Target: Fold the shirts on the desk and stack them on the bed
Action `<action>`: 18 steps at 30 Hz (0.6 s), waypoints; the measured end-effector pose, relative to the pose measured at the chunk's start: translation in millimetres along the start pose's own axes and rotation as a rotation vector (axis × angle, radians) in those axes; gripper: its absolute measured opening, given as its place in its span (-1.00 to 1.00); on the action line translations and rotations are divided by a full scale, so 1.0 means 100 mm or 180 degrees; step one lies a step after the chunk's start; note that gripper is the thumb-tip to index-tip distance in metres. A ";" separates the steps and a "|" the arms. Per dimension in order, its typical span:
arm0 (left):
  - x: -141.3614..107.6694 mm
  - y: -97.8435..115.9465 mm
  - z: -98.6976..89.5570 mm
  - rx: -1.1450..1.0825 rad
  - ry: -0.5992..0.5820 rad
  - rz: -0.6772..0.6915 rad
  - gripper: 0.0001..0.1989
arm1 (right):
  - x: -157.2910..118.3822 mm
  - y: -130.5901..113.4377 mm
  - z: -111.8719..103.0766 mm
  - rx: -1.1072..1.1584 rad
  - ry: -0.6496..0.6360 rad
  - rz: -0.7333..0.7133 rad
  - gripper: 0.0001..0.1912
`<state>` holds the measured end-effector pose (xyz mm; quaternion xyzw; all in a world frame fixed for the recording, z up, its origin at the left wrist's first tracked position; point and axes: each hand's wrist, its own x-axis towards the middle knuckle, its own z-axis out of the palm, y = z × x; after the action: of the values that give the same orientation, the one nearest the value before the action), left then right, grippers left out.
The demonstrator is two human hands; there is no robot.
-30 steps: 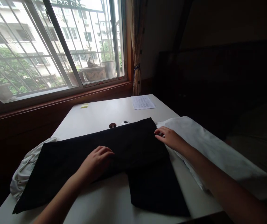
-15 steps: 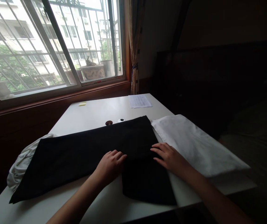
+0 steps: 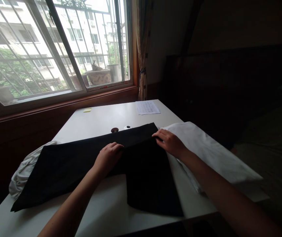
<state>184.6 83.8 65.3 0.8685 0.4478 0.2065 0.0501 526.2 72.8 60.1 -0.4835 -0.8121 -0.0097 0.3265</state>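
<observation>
A black T-shirt (image 3: 82,164), folded lengthwise, lies across the white table, with a wide sleeve-like part (image 3: 151,194) pointing toward me. My left hand (image 3: 110,154) is closed on the cloth near its middle, fingertips pinching a ridge of fabric. Farther right, my right hand (image 3: 169,141) pinches the same cloth by its right edge. Between the two hands the fabric is slightly lifted. Dark cloth hides some of the fingertips. Just beyond my right hand lies a white garment (image 3: 205,151), spread flat on the table's right side.
A crumpled whitish cloth (image 3: 27,171) sticks out at the left end. Printed sheets (image 3: 148,108) and a yellow note (image 3: 87,110) lie at the back of the white table (image 3: 99,118). Near them are a round cable hole (image 3: 114,130) and a small white ring-shaped item (image 3: 127,127). A barred window (image 3: 57,49) stands beyond.
Both hands have moved away from me, up the black T-shirt, and closed on its cloth. The fabric between them has risen into a ridge.
</observation>
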 end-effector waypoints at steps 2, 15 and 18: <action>0.12 -0.12 -0.08 -0.0229 0.0035 -0.0113 -0.80 | 0.19 0.07 0.04 0.0253 0.0055 0.0064 -0.71; 0.89 -0.97 0.17 -0.0330 -0.0229 -0.0940 -0.80 | 1.19 0.47 0.76 0.0327 0.0247 0.0255 -0.72; 0.93 -1.11 0.32 -0.0379 -0.0279 -0.1157 -0.78 | 1.12 0.45 0.80 0.0186 0.0256 0.0435 -0.72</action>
<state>161.2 227.2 35.2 0.7770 0.5817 0.1821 0.1573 484.4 211.1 44.0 -0.5273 -0.7634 0.0169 0.3727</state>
